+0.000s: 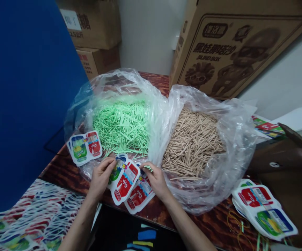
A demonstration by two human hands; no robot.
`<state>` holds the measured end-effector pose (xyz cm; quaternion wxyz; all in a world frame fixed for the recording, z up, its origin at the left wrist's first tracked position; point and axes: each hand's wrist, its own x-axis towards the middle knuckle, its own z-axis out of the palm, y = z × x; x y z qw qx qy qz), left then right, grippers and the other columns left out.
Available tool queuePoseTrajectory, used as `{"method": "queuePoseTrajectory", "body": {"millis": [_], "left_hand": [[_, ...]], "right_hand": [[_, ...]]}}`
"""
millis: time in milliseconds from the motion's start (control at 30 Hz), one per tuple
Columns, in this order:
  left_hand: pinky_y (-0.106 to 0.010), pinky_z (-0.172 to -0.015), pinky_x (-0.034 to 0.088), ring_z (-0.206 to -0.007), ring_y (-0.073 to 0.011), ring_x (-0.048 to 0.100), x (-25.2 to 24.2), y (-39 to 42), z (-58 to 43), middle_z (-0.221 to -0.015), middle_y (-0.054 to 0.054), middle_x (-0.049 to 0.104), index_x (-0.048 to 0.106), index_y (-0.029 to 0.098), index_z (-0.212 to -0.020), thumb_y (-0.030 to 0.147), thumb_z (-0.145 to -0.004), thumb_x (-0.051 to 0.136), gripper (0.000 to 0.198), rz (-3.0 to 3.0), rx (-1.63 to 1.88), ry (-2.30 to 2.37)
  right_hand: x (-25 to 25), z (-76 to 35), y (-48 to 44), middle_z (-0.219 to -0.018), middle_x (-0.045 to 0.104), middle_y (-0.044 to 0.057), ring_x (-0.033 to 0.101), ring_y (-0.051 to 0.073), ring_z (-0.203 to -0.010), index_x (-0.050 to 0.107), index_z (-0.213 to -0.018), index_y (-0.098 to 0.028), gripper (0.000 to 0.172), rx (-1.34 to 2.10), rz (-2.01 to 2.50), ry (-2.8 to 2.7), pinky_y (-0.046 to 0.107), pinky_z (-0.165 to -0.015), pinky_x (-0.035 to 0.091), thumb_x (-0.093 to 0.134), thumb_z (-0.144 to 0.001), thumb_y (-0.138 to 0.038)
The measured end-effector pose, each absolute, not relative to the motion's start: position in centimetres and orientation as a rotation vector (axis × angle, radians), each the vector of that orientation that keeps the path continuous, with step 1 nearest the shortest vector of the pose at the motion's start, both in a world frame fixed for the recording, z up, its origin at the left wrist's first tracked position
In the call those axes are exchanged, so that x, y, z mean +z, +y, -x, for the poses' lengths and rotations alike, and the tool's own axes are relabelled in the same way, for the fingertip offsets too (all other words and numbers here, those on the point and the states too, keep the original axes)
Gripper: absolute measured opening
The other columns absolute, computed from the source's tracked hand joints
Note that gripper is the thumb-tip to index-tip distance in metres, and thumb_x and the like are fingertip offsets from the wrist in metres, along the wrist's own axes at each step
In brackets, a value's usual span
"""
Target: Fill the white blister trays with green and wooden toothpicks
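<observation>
Head view: left hand (104, 176) pinches edge of cola-print packet (126, 181) at 7 o'clock, prob leaves front uncovered. Right hand (155, 179) at 6, curled tight on green stick bunch (148, 168), likely so it won't scatter. Green sticks (122, 127) at 9, brown sticks (192, 143) toward 4, bags (237, 139) spread wide, easy reach imo.

Dim, Cool Light and Softened Detail

The light is dim and cool, its source out of view. White glints streak the folds of the clear plastic bags (236, 134), and a pale haze blurs the far edge of the green sticks (122, 127). Large lettering on the printed cards (125, 181) at centre reads clearly; smaller print is smeared. The big carton (226, 48) looks stretched outward, and the top right corner falls to black.
</observation>
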<state>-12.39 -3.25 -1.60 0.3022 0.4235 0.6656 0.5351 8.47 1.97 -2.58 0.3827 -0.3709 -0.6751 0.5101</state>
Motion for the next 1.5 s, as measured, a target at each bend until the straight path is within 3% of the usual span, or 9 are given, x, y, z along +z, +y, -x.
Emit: {"method": "queuePoseTrajectory", "body": {"millis": [1133,1500], "left_hand": [[-0.035,-0.088,0.047,-0.091,-0.0229,0.062,-1.7,-3.1,12.1,-0.093,-0.007,0.069,0.072,0.020,-0.078,0.037,-0.075,0.065,0.019,-1.252,1.279,1.644],[-0.034,-0.086,0.048,-0.090,-0.0223,0.062,-1.8,-3.0,11.4,-0.089,-0.006,0.069,0.073,0.020,-0.078,0.034,-0.078,0.063,0.017,-1.304,1.245,1.557]], "right_hand": [[-3.2,-8.8,1.7,-0.087,0.067,0.004,0.062,0.019,-0.086,0.065,-0.088,-0.020,0.026,1.329,0.952,-1.700,0.029,-0.080,0.046,0.047,-0.094,-0.037],[-3.2,-8.7,1.7,-0.087,0.067,0.004,0.062,0.019,-0.086,0.065,-0.088,-0.020,0.026,1.341,0.963,-1.697,0.029,-0.080,0.046,0.047,-0.093,-0.038]]}}
